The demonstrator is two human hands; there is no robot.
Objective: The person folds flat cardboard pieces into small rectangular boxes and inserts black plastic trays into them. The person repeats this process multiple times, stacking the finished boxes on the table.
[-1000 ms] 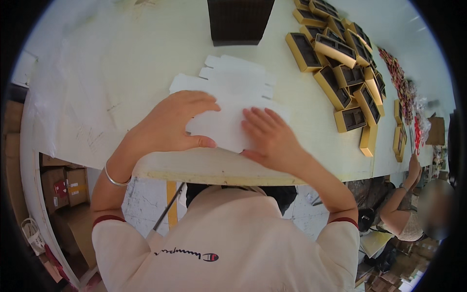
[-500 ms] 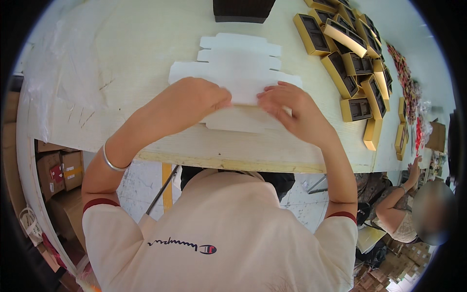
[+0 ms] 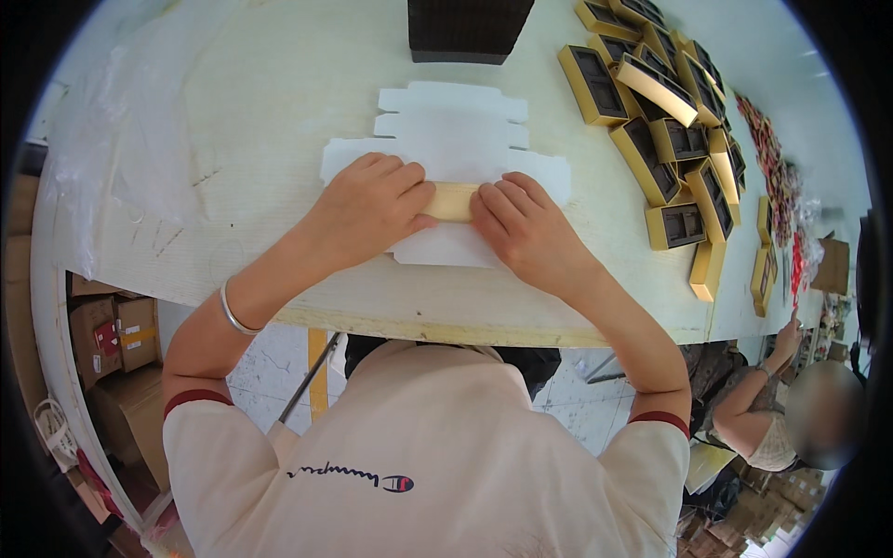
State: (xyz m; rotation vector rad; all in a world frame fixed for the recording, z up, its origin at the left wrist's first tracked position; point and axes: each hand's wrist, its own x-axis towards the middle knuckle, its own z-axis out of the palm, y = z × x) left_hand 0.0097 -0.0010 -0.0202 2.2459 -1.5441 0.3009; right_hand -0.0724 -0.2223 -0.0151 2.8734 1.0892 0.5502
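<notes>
A flat cardboard box blank (image 3: 453, 126), white on its upper face with slotted flaps, lies on the table in front of me. Across its nearer part one panel stands folded up, and its gold side (image 3: 453, 201) shows between my hands. My left hand (image 3: 375, 200) is curled over the left end of that panel, thumb on the near side. At the other end my right hand (image 3: 521, 221) pinches the panel the same way. Under my wrists a white strip of the blank reaches toward the table's front edge.
A stack of black inserts (image 3: 470, 33) stands beyond the blank. Several gold boxes with black inserts (image 3: 642, 153) are heaped at the right. Clear plastic film (image 3: 126, 139) lies on the left. Cartons (image 3: 130, 335) sit under the table. Another person (image 3: 758, 423) is at the far right.
My hands have closed on the panel and folded it up, so its gold side now shows between them. The view has shifted slightly, bringing more of the black stack into sight.
</notes>
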